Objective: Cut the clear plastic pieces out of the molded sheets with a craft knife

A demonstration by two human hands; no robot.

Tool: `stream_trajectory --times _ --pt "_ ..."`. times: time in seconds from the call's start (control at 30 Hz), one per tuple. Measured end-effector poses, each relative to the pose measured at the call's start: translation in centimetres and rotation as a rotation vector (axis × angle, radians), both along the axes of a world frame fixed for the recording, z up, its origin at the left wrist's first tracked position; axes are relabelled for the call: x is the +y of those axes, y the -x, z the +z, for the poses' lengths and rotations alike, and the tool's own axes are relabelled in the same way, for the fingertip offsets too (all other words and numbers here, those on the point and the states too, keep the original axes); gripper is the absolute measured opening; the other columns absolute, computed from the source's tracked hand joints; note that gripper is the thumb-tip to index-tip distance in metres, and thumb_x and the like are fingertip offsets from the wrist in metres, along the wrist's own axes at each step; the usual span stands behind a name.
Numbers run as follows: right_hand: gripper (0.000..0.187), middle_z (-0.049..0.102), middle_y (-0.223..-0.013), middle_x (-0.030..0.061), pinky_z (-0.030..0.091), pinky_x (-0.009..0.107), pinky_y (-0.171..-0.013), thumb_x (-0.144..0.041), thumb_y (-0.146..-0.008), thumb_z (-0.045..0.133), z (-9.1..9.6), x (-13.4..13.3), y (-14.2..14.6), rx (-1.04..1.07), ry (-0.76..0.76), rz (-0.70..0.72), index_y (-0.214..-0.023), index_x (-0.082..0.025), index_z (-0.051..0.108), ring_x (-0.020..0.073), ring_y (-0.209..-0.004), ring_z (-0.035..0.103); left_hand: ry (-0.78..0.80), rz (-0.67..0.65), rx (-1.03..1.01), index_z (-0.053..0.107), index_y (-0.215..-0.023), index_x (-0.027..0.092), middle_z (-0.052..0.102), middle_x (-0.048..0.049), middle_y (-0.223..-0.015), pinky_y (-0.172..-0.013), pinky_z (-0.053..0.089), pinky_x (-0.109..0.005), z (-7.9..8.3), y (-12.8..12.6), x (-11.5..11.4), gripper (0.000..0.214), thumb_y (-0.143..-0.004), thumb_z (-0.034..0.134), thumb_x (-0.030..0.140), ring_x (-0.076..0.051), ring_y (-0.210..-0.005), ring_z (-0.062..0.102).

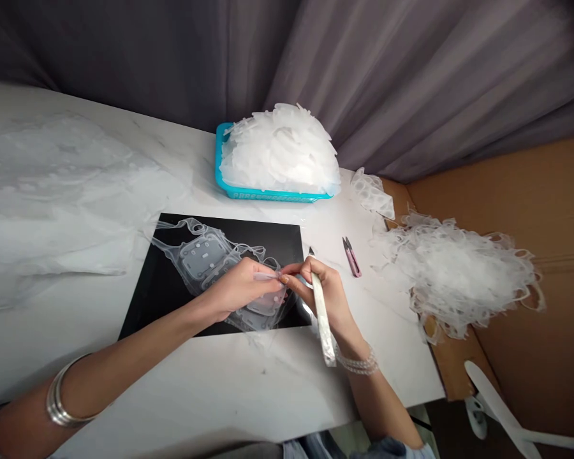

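left hand: closed, the left hand (242,287) pinched the clear sheet (203,255) toward three o'clock on the mat, seemingly to steady it.
right hand: fingertips of the right hand (328,290) met the left's at the sheet; its palm gripped a white-handled tool (322,322), perhaps keeping it ready.
black mat: this mat (148,312) lay beneath, its darkness likely revealing clear edges.
blue basket: at one o'clock, the basket (277,193) held heaped pale pieces (282,153).
snips: at three o'clock, the snips (354,261) lay near a pale tangle (469,274).
room: marbled white table (249,382), loose sheets (62,204) at ten o'clock, grey curtain (172,57) at twelve.
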State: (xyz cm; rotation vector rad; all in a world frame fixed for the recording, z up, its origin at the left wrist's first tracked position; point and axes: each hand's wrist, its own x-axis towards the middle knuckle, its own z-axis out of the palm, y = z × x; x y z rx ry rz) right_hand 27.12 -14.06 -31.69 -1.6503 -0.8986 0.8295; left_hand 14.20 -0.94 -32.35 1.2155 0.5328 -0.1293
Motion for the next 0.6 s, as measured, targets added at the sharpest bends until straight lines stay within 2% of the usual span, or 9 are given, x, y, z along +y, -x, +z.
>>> stream_trajectory --times 0.27,0.4,0.6 --pt "0.042 0.075 -0.092 0.0078 0.054 0.03 -0.067 -0.034 -0.086 0.069 0.3 -0.6 0.5 -0.122 -0.045 0.015 -0.068 -0.023 0.034 0.0185 -0.075 0.069 -0.089 -0.027 -0.08 0.073 -0.073 0.016 0.072 -0.0028 -0.077 -0.073 0.047 -0.025 0.0 0.1 0.3 0.022 -0.083 0.063 0.033 -0.015 -0.076 0.064" --pt "0.04 0.073 -0.084 0.0044 0.051 0.027 -0.062 -0.027 -0.09 0.064 0.0 -0.9 0.8 -0.248 -0.088 0.013 -0.065 -0.023 0.032 0.0137 -0.066 0.062 -0.125 -0.042 -0.082 0.072 -0.071 0.016 0.071 -0.0022 -0.074 -0.07 0.045 -0.024 0.5 0.2 0.3 0.023 -0.085 0.061 0.03 -0.013 -0.072 0.063" --pt "0.038 0.062 -0.075 0.0012 0.041 0.026 -0.056 -0.018 -0.092 0.055 -1.8 -0.7 0.9 -0.597 -0.171 -0.068 -0.063 -0.023 0.03 0.0121 -0.063 0.048 0.031 -0.11 -0.117 0.073 -0.069 0.015 0.073 -0.0037 -0.074 -0.071 0.05 -0.025 1.2 0.6 0.5 0.021 -0.084 0.064 0.027 -0.014 -0.072 0.066"
